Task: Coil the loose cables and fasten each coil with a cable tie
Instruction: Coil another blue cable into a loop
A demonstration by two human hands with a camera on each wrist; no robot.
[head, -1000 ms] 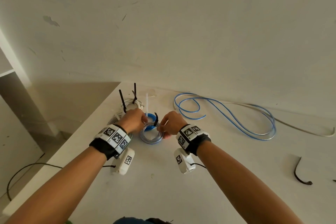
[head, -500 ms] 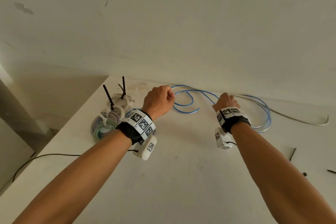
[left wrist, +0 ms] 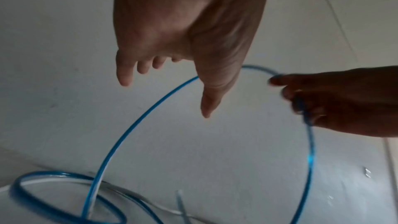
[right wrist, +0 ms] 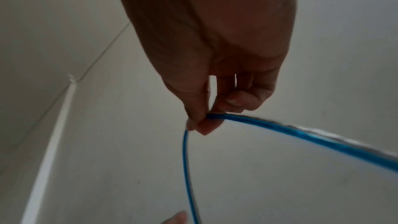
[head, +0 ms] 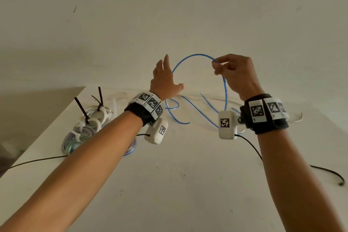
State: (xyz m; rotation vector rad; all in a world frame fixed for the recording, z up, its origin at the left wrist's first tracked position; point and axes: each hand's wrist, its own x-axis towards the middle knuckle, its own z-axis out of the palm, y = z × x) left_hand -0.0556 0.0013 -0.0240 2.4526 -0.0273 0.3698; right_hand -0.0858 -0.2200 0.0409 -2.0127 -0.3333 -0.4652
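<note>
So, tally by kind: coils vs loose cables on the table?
Round wound cable coils: 4 (one partly under the left forearm)
Loose uncoiled cables: 2 (thin blue plastic-sheathed cable, thin white cable)
Total: 6

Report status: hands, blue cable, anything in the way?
Right hand pinches blue cable, arc lifted off the table. Left hand open, beside the arc, not gripping. Tied coils at left, clear of it.

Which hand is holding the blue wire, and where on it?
The right hand pinches the blue cable at the top of its raised loop. The left hand is open, holding nothing.
</note>
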